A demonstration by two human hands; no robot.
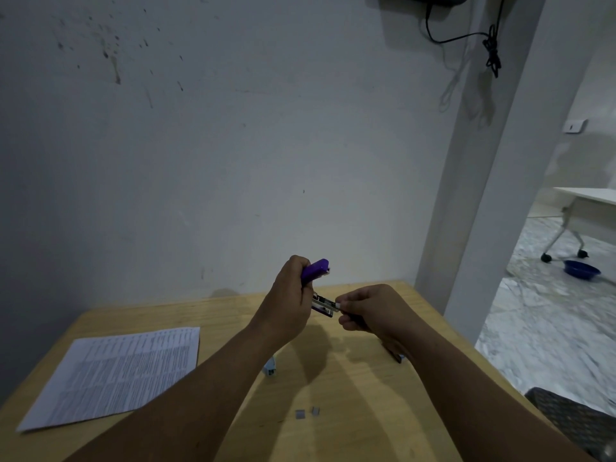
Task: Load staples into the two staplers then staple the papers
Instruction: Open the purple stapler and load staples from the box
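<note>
My left hand (289, 303) holds a purple stapler (315, 270) up above the wooden table (336, 395), its lid swung open and its metal staple channel (325, 305) pointing right. My right hand (368, 308) pinches a small pale strip of staples (338, 306) at the channel's front end. A second, light blue stapler (270, 366) lies on the table, mostly hidden behind my left forearm. Printed papers (116, 375) lie flat at the table's left. Two small staple pieces (306, 412) rest on the table near me.
A dark small object (396, 356), partly hidden under my right forearm, lies on the table. A stained wall stands right behind the table. To the right, a doorway shows a blue bowl (581, 270) on the floor and a wheeled white table (586, 198).
</note>
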